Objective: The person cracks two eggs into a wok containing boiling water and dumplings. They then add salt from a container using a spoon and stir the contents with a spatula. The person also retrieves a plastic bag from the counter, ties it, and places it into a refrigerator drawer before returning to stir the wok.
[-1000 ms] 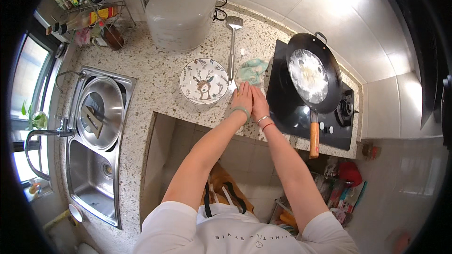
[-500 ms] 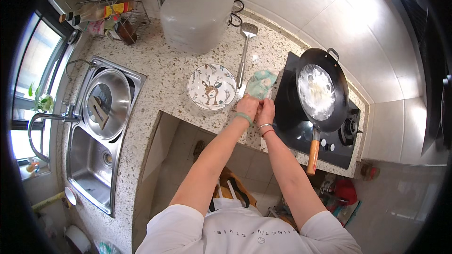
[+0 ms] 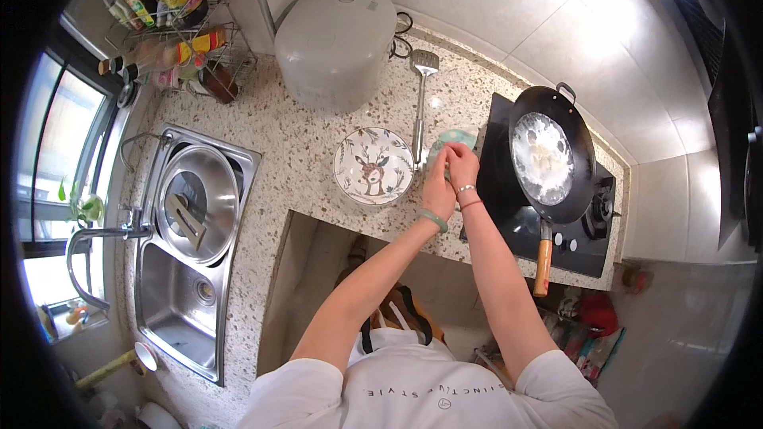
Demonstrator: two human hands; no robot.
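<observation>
My left hand [image 3: 439, 192] and my right hand [image 3: 462, 165] meet over the counter, fingers closed and pressed together. They are at the near side of a pale green plastic bag [image 3: 455, 139], which they seem to pinch; the fingertips are partly hidden. Left of them stands a white bowl [image 3: 373, 167] with a deer pattern. A metal slotted turner [image 3: 421, 103] lies behind, its handle end close to the bowl's rim. To the right, a black wok [image 3: 586, 159] on the hob holds a white layer with a paler yellow middle.
The wok's wooden handle [image 3: 543, 266] juts over the front of the black glass hob [image 3: 499, 139]. A grey rounded appliance [image 3: 334, 48] stands at the back. At left are a bottle rack [image 3: 187, 36] and a steel sink [image 3: 175, 302] with a lidded pan [image 3: 199, 199].
My hands have moved up and over the plastic bag, covering more of it, with the right hand now farther forward. The whole view has shifted slightly.
</observation>
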